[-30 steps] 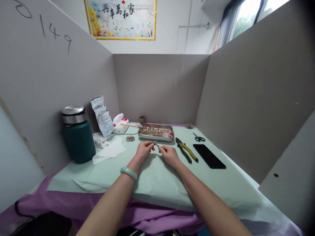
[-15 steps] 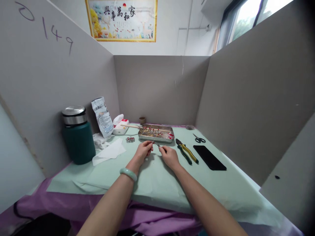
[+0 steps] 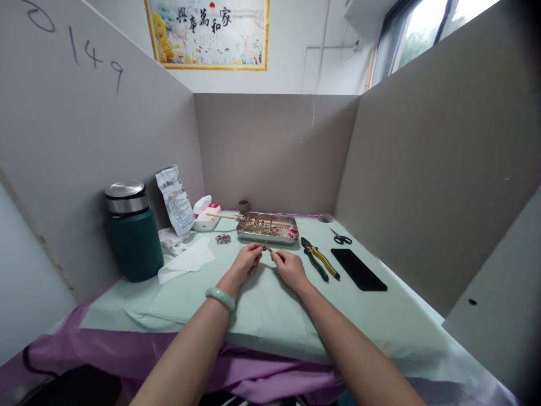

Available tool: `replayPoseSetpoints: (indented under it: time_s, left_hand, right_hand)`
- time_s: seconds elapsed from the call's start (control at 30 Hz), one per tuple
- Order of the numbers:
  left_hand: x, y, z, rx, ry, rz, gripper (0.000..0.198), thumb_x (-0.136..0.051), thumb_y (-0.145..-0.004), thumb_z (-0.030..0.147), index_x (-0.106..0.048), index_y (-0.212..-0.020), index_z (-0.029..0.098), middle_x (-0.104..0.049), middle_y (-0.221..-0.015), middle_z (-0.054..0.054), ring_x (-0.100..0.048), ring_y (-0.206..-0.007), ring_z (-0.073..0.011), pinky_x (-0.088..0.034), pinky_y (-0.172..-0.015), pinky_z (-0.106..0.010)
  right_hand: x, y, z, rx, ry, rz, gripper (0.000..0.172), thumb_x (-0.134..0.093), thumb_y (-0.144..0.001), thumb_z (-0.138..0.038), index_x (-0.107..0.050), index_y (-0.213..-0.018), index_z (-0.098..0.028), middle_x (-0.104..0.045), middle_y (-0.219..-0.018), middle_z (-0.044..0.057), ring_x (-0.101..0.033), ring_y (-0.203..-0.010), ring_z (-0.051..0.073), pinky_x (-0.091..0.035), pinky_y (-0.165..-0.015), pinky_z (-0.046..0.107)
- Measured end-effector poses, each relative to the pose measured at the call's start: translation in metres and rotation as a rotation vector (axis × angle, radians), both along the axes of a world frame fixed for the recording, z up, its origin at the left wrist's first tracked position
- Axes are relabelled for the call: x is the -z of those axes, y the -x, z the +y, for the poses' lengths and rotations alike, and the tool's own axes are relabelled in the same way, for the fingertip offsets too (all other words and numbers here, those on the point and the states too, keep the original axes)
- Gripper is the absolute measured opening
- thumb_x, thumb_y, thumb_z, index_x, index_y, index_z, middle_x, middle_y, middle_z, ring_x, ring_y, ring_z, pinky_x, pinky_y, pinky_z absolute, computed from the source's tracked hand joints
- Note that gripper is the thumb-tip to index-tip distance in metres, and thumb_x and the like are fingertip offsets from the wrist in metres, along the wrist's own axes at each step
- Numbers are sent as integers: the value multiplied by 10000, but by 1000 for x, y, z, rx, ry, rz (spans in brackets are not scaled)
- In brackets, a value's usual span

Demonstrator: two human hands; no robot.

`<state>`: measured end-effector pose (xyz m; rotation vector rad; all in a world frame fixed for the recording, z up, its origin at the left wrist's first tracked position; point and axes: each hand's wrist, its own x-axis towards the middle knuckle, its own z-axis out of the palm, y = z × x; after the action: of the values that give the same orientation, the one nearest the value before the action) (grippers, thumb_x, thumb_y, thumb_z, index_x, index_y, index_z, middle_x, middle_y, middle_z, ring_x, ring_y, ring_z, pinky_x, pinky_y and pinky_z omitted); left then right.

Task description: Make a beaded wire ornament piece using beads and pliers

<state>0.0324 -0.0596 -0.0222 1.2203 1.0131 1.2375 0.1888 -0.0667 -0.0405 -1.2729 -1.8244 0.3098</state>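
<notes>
My left hand [image 3: 248, 260], with a pale green bangle [image 3: 220, 298] on its wrist, is closed in a pinch on something too small to make out. Closed around the handle of a slim metal tool [image 3: 268, 248], my right hand [image 3: 289, 268] points its tip at the left fingertips. The tool looks like small pliers, though the palm hides most of it. Just beyond both hands lies a metal tray [image 3: 270, 240] of small beads, with a beaded wooden stick [image 3: 224, 216] across it. A small red and silver beaded piece [image 3: 223, 239] rests left of the tray.
Right of my hands lie large green-yellow pliers [image 3: 319, 260], black scissors [image 3: 341, 237] and a black phone [image 3: 359, 270]. At left stand a green thermos [image 3: 134, 242], a foil pouch [image 3: 175, 197] and a tissue pack [image 3: 208, 220], near white paper [image 3: 188, 262]. Grey partitions [image 3: 276, 152] enclose the table.
The view has shifted very slightly. Both hands keep nearly the same pose, with the tool tip still at the left fingertips.
</notes>
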Motion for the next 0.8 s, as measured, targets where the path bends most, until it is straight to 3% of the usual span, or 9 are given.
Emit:
replayPoseSetpoints:
  time_s: [0.27, 0.8]
  left_hand:
    - [-5, 0, -5, 55, 23, 16, 140, -586, -755, 292, -572, -797, 159, -340, -512, 84, -243, -383, -47, -153, -361, -184]
    - [-2, 0, -4, 5, -49, 31, 201, -613, -731, 336, -521, -783, 165, -449, -548, 59, -326, -401, -47, -261, -376, -186]
  right_hand:
    - [-2, 1, -1, 4, 21, 17, 366, -455, -883, -411, -670, -680, -196, -671, -647, 20, -595, -650, 153, -334, -601, 230]
    - [-2, 0, 0, -11, 25, 11, 360, -459, -878, -404, -674, -680, -195, -676, -654, 28, -595, -656, 159, -320, -598, 237]
